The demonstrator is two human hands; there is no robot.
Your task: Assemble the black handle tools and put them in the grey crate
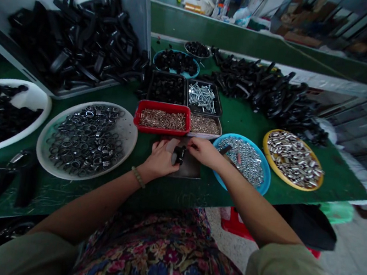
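Your left hand [160, 158] is gripping a small black part [180, 154], and the part is sitting over the plate [190, 171] on the counter [242, 119]. Your right hand [204, 152] is reaching in near three o'clock from it, fingers bunched; I am not able to tell if they are pinching something tiny. You seem to be doing a close finger step on this part. The next move is likely calling for a steady left hand and careful right fingertips. The red tray [160, 130] is sitting at eleven o'clock, the blue bowl [266, 178] farther out at three.
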